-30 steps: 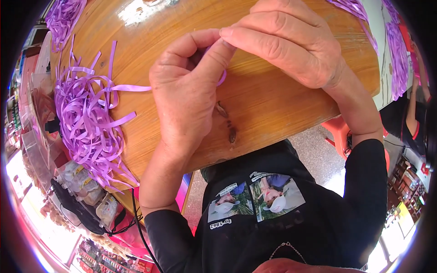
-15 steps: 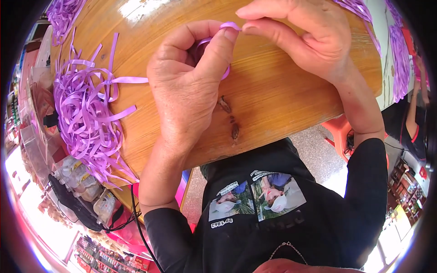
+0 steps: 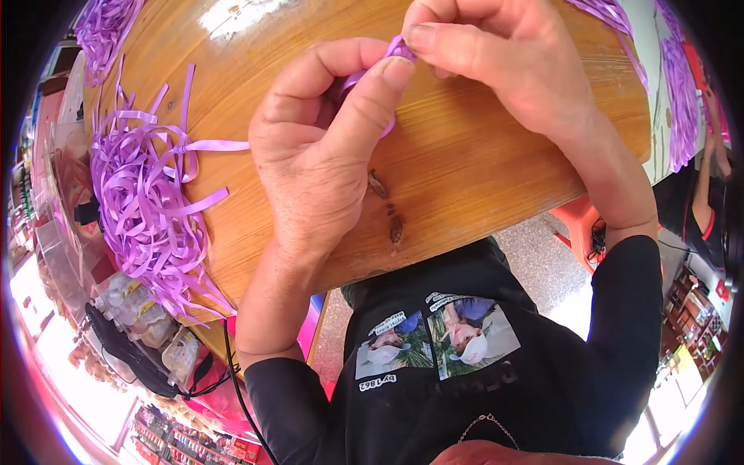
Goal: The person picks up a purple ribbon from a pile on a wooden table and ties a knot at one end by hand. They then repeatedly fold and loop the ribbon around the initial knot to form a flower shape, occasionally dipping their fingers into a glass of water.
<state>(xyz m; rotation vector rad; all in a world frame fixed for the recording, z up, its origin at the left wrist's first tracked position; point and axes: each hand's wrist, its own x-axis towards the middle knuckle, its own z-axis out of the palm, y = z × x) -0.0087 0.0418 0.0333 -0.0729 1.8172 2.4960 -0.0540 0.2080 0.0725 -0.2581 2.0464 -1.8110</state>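
My left hand [image 3: 322, 139] pinches a narrow purple ribbon [image 3: 398, 49] between thumb and forefinger, above the wooden table [image 3: 473, 170]. Part of that ribbon curls inside the palm, mostly hidden by the fingers. From the other side, the thumb and fingertips of my right hand [image 3: 496, 66] close on the same bit of ribbon. The fingertips of both hands almost meet there. A loose heap of purple ribbon [image 3: 147, 201] lies left of my left hand, and one strand [image 3: 221, 145] stretches from it to the edge of that hand.
More purple ribbon [image 3: 108, 31] lies at the far left corner, and further bundles hang at the right [image 3: 680, 108]. Bags of small items [image 3: 139, 306] and a black cable [image 3: 240, 395] are beside the table's left edge. An orange stool [image 3: 577, 225] stands below at right; another person's arm [image 3: 701, 194] shows beyond.
My right hand has come down and left, its fingers now closed on the ribbon at my left fingertips. My left hand has barely moved.
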